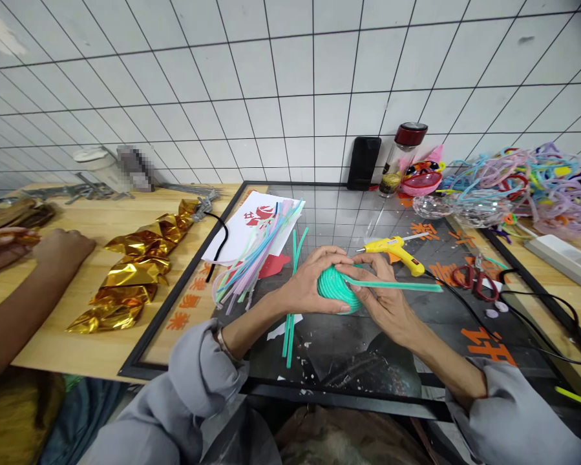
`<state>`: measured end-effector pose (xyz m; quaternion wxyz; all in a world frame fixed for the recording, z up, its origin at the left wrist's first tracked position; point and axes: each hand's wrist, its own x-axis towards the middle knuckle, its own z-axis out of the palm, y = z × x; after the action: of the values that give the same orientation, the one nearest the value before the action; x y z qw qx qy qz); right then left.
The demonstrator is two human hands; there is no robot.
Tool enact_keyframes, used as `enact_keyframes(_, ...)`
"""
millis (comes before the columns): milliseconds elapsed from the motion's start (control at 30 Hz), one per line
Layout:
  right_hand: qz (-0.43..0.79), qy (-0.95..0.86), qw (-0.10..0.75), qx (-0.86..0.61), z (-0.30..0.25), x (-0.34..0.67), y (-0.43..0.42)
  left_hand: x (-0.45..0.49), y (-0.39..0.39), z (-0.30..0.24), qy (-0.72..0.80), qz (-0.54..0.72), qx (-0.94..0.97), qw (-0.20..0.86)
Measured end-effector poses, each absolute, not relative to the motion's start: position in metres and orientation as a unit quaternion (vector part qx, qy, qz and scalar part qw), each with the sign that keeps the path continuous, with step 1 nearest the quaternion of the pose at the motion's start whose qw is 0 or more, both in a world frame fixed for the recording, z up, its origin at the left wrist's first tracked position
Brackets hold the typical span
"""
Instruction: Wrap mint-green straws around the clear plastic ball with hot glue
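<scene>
A teal ball of coiled pipe cleaner (336,289) sits between my two hands over the dark glass panel. My left hand (312,281) is wrapped round its left side, thumb along the bottom. With its fingers closed at the ball's upper right, my right hand (381,294) pinches the teal pipe cleaner (411,285), whose loose end sticks out to the right. Just behind that hand lies a yellow glue gun (395,252). Loose teal pipe cleaners (290,336) lie left of the ball, partly under my left forearm.
Pastel pipe cleaners (256,248) rest on white paper (239,223). Gold foil (130,278) lies left, near a co-worker's hands (64,248). A phone (364,163), a glass bottle (399,158), and a pink figure (422,179) stand behind. Red scissors (479,281), cables and a power strip (569,261) are right.
</scene>
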<state>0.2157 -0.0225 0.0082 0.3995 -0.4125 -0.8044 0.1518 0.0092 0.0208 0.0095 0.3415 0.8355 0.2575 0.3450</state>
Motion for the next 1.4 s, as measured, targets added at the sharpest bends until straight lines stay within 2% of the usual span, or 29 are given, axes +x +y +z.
enact_keyframes(167, 0.189, -0.802, 0.416, -0.384, 0.009, 0.219, -0.020, 0.010, 0.023, 0.007, 0.257, 0.353, 0.835, 0.335)
enact_keyframes(467, 0.265, -0.728, 0.476, -0.415, 0.005, 0.223, -0.016, 0.011, 0.024, 0.008, 0.269, 0.345, 0.841, 0.318)
enact_keyframes(767, 0.134, -0.567, 0.619, -0.526, 0.014, 0.249, 0.008, 0.012, 0.021, 0.006, 0.326, 0.364, 0.806, 0.336)
enact_keyframes(1067, 0.134, -0.568, 0.560, -0.587, 0.005, 0.276, 0.028, 0.008, 0.019, 0.007, 0.409, 0.388, 0.719, 0.406)
enact_keyframes(1400, 0.216, -0.567, 0.571, -0.552, -0.013, 0.283, 0.038, 0.009, 0.020, 0.002, 0.419, 0.405, 0.702, 0.410)
